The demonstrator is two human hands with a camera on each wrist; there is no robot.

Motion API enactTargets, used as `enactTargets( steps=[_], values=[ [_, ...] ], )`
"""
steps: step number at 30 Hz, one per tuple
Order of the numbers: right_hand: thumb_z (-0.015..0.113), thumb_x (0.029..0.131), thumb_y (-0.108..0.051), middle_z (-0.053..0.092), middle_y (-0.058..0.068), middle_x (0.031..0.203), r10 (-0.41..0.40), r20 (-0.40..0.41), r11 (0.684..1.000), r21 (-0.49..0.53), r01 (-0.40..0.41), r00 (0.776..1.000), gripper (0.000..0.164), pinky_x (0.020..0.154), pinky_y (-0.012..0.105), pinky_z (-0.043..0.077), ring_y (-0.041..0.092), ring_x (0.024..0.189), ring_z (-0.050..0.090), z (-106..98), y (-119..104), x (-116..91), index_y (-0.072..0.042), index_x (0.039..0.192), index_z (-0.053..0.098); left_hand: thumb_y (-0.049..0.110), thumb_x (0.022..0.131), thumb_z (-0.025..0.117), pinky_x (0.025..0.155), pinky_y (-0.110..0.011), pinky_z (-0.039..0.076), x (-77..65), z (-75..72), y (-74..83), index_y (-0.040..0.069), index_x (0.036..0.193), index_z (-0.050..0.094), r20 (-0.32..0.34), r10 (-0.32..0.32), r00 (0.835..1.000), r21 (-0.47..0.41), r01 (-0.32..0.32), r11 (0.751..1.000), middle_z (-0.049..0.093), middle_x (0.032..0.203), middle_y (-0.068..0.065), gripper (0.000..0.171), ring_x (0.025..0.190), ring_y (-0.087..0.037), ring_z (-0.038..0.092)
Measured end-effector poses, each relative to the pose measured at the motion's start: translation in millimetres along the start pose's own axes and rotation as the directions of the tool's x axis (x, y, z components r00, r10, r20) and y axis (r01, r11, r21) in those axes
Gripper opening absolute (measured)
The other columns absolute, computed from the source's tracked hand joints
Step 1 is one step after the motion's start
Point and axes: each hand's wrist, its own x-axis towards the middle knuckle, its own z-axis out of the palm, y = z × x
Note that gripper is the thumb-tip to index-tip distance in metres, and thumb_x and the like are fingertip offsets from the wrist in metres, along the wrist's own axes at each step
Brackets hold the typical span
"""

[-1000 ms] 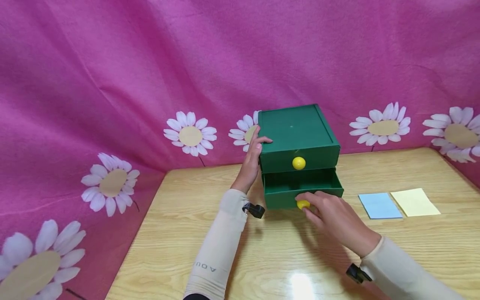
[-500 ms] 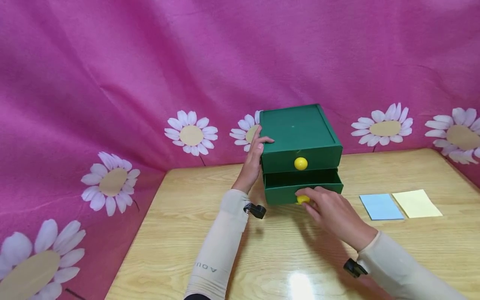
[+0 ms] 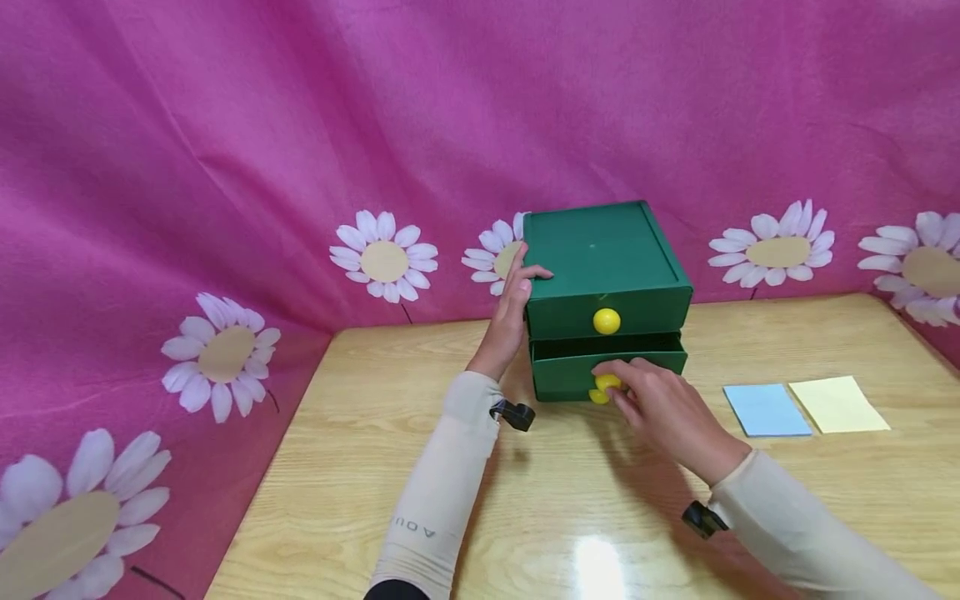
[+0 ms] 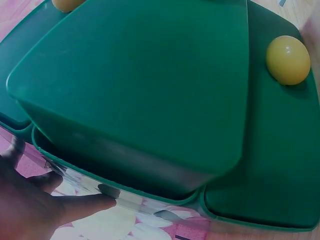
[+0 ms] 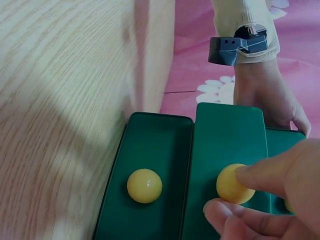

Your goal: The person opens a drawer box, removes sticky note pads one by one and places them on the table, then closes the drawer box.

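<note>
A green drawer cabinet [image 3: 600, 250] stands on the table with yellow round knobs. Its middle drawer [image 3: 558, 375] is pulled partway out, past the fronts above and below. My right hand [image 3: 671, 412] pinches that drawer's knob [image 5: 230, 184] between thumb and fingers. The top knob [image 3: 607, 321] and the lower knob [image 3: 598, 397] sit on drawers that are pushed in. My left hand [image 3: 505, 333] rests against the cabinet's left side, fingers extended, one finger over the top edge. In the left wrist view, spread fingers [image 4: 85, 206] lie along that side.
A blue sticky-note pad [image 3: 767, 410] and a pale yellow one [image 3: 840, 405] lie side by side on the wooden table [image 3: 352, 450], right of the cabinet. A pink cloth [image 3: 420, 125] with white daisies hangs behind and to the left.
The middle drawer has slid inward, its opening now narrower, with my right hand moving along on its knob. The lower knob has come into view beneath it. My left hand keeps its place.
</note>
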Motion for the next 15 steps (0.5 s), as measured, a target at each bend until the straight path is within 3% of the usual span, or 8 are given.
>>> enactTargets(
  steps=[15],
  values=[
    [0.065,0.082,-0.013,0.054,-0.007,0.08,-0.017,-0.049,1.0,0.0,0.017,0.999,0.029,0.052,0.023,0.041,0.007,0.061,0.047,3.3,3.8,1.3,-0.018,0.11,0.059,0.021,0.097,0.022,0.104,-0.055,0.006,0.8,0.9,-0.1,0.003,0.118,0.045,0.0,-0.008,1.0,0.016,0.008,1.0,0.003,0.151,-0.007,0.036,0.137,-0.019,0.0]
  ],
)
